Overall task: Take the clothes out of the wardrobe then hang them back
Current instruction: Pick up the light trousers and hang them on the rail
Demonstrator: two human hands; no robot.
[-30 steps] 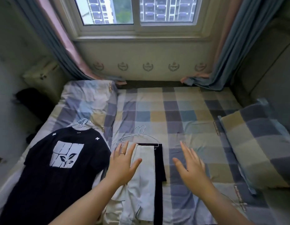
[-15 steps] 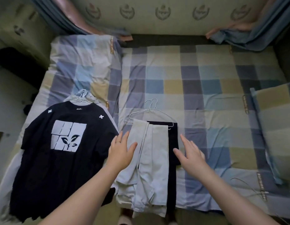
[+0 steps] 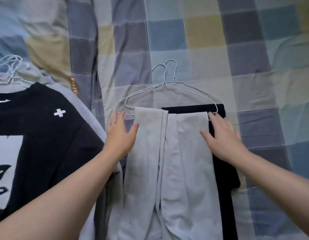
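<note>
Both hands were down on the checked bedsheet (image 3: 211, 58), fingers spread, gripping nothing; light grey trousers (image 3: 169, 153) lay between them, folded over wire hangers (image 3: 166, 84); left hand (image 3: 121, 135) sat flat at the trousers' left edge, fingertips by the hanger's left end; right hand (image 3: 221, 137) rested on the black garment (image 3: 224, 170) just right of the trousers; black T-shirt (image 3: 46, 139) lay left of the left arm.

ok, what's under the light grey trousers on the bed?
A black garment shows along the right edge of the light grey trousers, over wire hangers. How far it runs beneath is covered.
</note>
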